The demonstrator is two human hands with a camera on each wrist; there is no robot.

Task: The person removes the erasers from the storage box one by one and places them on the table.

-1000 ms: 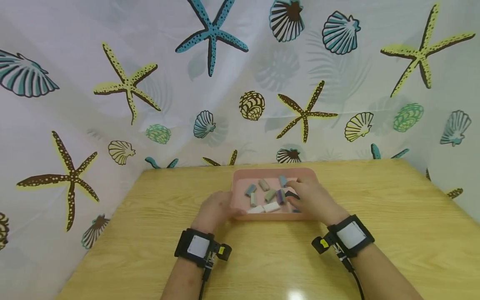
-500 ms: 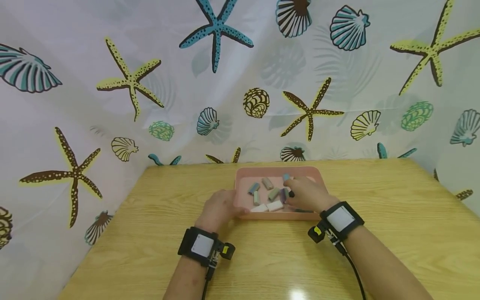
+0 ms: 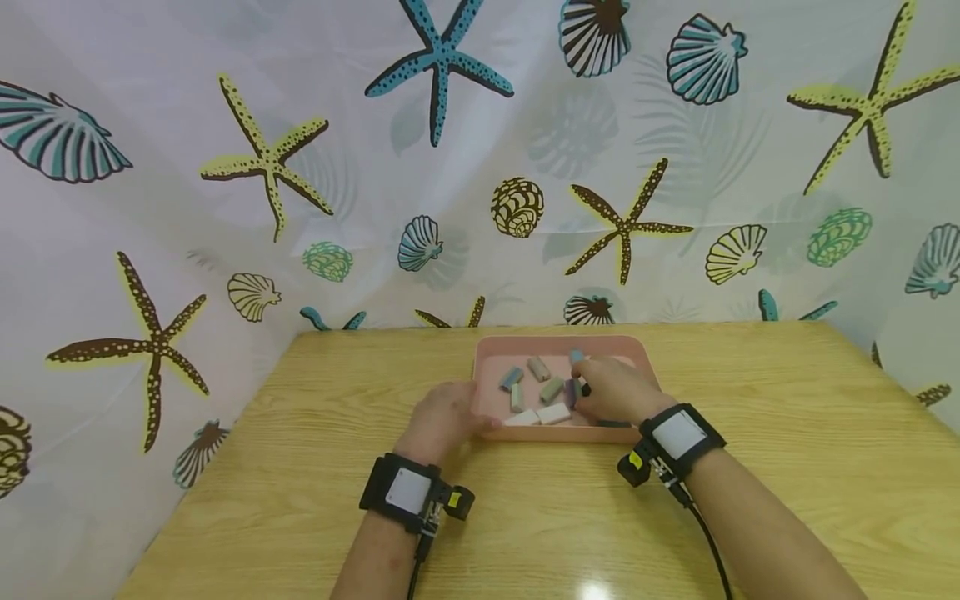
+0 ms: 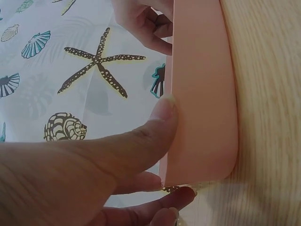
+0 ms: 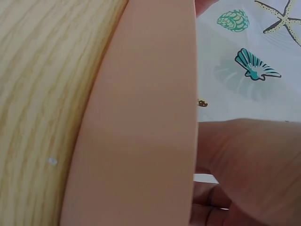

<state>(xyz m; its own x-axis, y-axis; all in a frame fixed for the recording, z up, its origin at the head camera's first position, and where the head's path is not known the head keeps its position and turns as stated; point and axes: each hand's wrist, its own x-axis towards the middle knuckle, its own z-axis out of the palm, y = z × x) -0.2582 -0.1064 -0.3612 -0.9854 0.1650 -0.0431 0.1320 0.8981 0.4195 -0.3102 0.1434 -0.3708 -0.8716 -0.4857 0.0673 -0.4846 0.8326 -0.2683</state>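
In the head view a pink tray lies on the table with several small blocks inside. My left hand grips its near left corner; the left wrist view shows the thumb on the front rim and the fingers round the side. My right hand reaches into the tray's right half, fingers curled round a small black block, most of it hidden. Just left of those fingers is a purple block. In the right wrist view the tray's front wall covers the fingertips.
Around the right hand lie a light blue block and a dark block. Two white blocks lie along the front wall. A wooden table carries the tray, with a shell-patterned cloth behind.
My right hand has moved slightly left and down inside the tray, and its spread fingers have closed round the black block. My left hand keeps its hold on the tray.
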